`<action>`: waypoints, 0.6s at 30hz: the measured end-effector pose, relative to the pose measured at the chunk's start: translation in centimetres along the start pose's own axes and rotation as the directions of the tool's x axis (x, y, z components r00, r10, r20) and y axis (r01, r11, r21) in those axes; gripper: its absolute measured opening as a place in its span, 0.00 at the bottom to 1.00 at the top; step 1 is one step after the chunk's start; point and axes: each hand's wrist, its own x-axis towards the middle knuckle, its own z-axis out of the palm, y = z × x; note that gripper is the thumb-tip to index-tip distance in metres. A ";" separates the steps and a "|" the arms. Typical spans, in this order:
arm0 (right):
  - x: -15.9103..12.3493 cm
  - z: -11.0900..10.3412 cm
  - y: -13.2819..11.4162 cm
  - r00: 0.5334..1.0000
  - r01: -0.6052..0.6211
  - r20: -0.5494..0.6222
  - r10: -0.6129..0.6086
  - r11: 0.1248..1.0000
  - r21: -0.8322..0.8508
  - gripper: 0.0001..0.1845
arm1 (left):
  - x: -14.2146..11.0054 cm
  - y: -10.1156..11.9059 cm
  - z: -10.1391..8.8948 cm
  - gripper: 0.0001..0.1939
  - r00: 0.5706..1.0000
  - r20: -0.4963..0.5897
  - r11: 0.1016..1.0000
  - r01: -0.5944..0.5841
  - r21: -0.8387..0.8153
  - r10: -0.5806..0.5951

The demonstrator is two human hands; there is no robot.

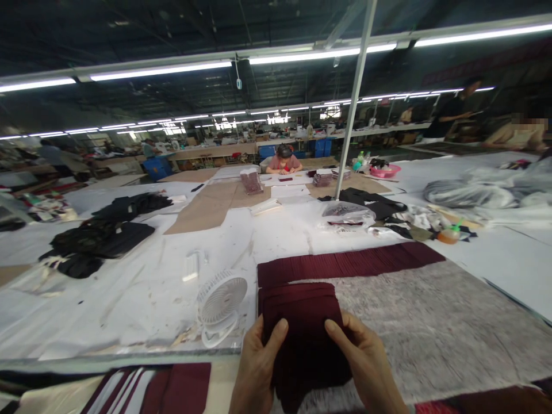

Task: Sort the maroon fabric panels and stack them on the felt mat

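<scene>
Between my two hands is a stack of dark maroon fabric pieces (pixel 304 330), its layers showing as steps at the far end. My left hand (pixel 261 359) grips the left edge, thumb on top and fingers beneath. On the opposite edge my right hand (pixel 366 351) pinches the same stack, thumb also on top. The stack's lower end hangs toward me. Just beyond it, a long row of overlapping maroon fabric pieces (pixel 349 263) lies along the far edge of a grey speckled mat (pixel 431 322).
A white fan (pixel 222 302) stands left of my hands. Folded maroon and white pieces (pixel 172 388) lie at the near left. Dark garments (pixel 99 241), a plastic bag (pixel 349 214) and a green-tipped bottle (pixel 451 232) lie farther off. A pole (pixel 354 98) rises behind; a co-worker (pixel 284 161) sits opposite.
</scene>
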 end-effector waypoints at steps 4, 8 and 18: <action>-0.2 0.3 -0.1 1.000 -0.010 0.021 0.010 1.000 0.016 0.16 | 0.1 0.0 -0.1 0.24 1.000 -0.001 0.998 0.000 0.055 0.000; -0.1 0.2 0.6 1.000 -0.006 0.020 0.006 1.000 0.002 0.17 | 0.2 0.1 -0.2 0.21 1.000 0.025 0.996 0.011 0.088 -0.013; 1.3 -0.7 -1.9 0.818 0.562 0.193 -0.542 0.683 -0.466 0.15 | 0.2 0.7 -1.5 0.21 0.993 0.119 0.952 -0.034 0.305 -0.003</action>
